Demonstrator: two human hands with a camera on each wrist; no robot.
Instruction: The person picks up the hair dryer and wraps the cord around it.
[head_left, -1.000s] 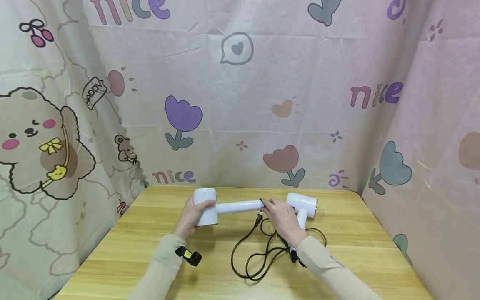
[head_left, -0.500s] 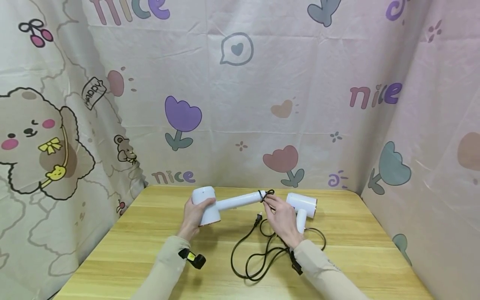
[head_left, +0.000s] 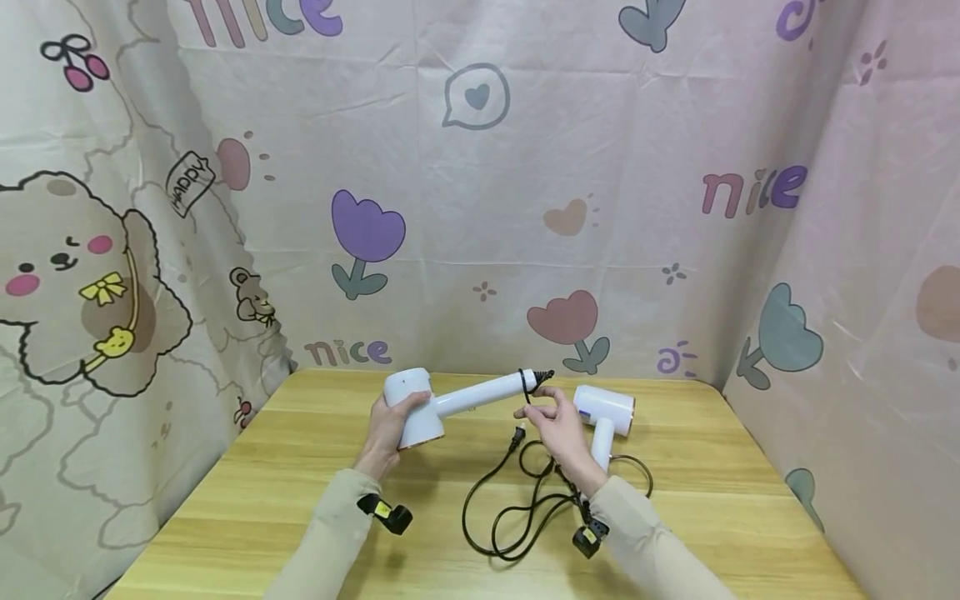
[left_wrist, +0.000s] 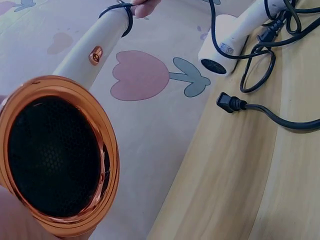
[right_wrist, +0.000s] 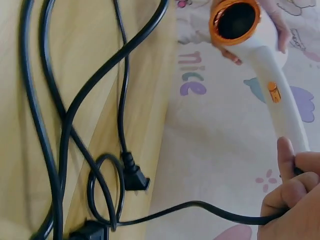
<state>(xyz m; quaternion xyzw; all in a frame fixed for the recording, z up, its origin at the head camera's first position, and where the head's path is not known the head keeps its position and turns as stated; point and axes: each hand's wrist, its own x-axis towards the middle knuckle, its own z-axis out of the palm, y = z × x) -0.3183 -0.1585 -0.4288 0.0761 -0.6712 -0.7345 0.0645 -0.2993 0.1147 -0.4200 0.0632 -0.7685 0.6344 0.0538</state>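
My left hand (head_left: 386, 427) grips the white head of a hair dryer (head_left: 476, 396), its fingers wrapped round the barrel. The handle slants up to the right. In the left wrist view, the copper rim (left_wrist: 111, 165) circles a dark grille. Near the handle's end, a thin black cord (head_left: 527, 387) loops round it. My right hand (head_left: 558, 425) is just below that end, its curled fingers holding the cord. In the right wrist view, a black cord (right_wrist: 200, 204) runs from the right hand (right_wrist: 292, 202) toward the table.
A second white hair dryer (head_left: 607, 410) lies on the wooden table (head_left: 285, 467) behind my right hand. Tangled black cord (head_left: 495, 554) spreads in front, with a plug (head_left: 517, 437) at one end. A patterned curtain (head_left: 480, 208) stands behind the table.
The handle's end has risen and tilted upward. My right hand has slipped from the handle's end to just below it, and the cord loop there has come into view. The left hand keeps its grip.
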